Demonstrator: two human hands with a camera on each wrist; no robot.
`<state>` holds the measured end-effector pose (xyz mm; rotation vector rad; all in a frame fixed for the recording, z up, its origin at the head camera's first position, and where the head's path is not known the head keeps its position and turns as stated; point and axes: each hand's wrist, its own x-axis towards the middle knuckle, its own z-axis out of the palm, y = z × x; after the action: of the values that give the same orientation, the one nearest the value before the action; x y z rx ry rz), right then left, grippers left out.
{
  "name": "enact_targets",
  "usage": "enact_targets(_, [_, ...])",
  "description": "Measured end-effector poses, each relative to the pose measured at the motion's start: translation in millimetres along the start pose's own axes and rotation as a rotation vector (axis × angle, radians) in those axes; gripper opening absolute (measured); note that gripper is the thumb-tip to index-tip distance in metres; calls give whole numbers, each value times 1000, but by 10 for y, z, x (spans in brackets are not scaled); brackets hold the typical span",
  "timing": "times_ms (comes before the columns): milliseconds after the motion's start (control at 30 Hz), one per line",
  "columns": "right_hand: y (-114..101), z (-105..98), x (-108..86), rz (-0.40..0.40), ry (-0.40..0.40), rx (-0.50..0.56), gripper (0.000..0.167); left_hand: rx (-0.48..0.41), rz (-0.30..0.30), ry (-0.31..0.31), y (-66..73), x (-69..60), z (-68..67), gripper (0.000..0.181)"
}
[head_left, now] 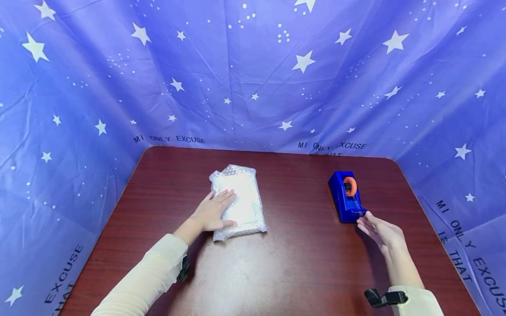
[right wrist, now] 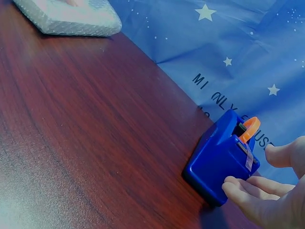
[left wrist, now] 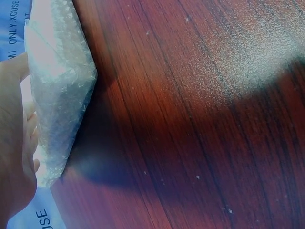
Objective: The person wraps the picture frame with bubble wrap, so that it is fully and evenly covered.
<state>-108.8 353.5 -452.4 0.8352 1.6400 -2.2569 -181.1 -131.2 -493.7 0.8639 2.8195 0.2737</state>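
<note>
A flat, bubble-wrapped package (head_left: pixel 248 197) lies left of centre on the table in the head view. My left hand (head_left: pixel 213 212) rests on its left side, fingers spread. In the left wrist view, the package's edge (left wrist: pixel 64 100) shows beside that hand. A blue tape dispenser (head_left: pixel 341 199) with an orange roll (head_left: pixel 350 187) stands at the right. My right hand (head_left: pixel 386 235) is at the dispenser's front end. The right wrist view shows its thumb apart from the fingers, near a short clear tape end (right wrist: pixel 249 161) that hangs over the dispenser's front.
The dark red wood-grain table (head_left: pixel 292 259) bears both things. Blue star-printed curtains (head_left: pixel 245 66) stand close behind it and along both sides. Black wrist cameras (head_left: pixel 385 298) sit on both sleeves.
</note>
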Motion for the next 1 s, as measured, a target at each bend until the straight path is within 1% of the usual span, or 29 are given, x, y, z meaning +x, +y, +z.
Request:
enact_targets(167, [-10,7,28,8,-30,33,25,5,-4,1,-7,-6,20,89])
enact_targets(367, [-13,-41,77,45,-115,123,26,-1,-2,4,-13,2,30,89])
enact_targets(567, [-7,-119,103,96,-193,170,28,5,-4,-1,-17,14,38,90])
enact_targets(700, [-14,-169,132,125,-306,216,29,2,-7,-5,-20,12,45,90])
enact_targets(733, [-10,-197,158,128,-364,246,29,3,-7,-5,-21,10,46,90])
enact_targets(833, [-38,-216,175,162,-428,288,28,7,-9,-5,-24,8,49,89])
enact_targets(933, [-63,-203,180,194,-418,305,29,8,-11,-5,-23,7,50,89])
enact_targets(967, [-81,-174,163,208,-378,291,28,6,-11,-4,-21,7,49,89])
enact_targets(1000, [-88,-165,163,217,-362,288,28,1,-10,-3,-20,8,47,89])
